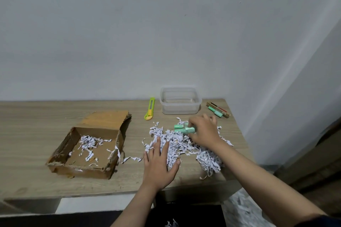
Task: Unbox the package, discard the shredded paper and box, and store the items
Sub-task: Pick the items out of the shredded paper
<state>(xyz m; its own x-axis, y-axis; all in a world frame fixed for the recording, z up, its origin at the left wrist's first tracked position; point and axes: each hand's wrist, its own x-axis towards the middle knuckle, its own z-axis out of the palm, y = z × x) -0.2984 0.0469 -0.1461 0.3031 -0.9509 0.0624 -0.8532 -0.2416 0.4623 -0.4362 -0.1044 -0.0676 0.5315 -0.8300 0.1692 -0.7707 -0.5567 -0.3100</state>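
Right hand (203, 131) around green tubes (184, 128)

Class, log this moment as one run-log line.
left hand: flat on white shredded paper | right hand: grip on mint-green tubes | clear plastic tub: empty

Left hand (160, 164): flat, palm down, fingers spread and pointing forward.
Left arm: bare, reaches forward from the bottom edge, nearly straight.
Right hand (203, 131): farther forward, palm down, fingers curled closed around something small.
Right arm: comes in from the lower right corner, stretched out.
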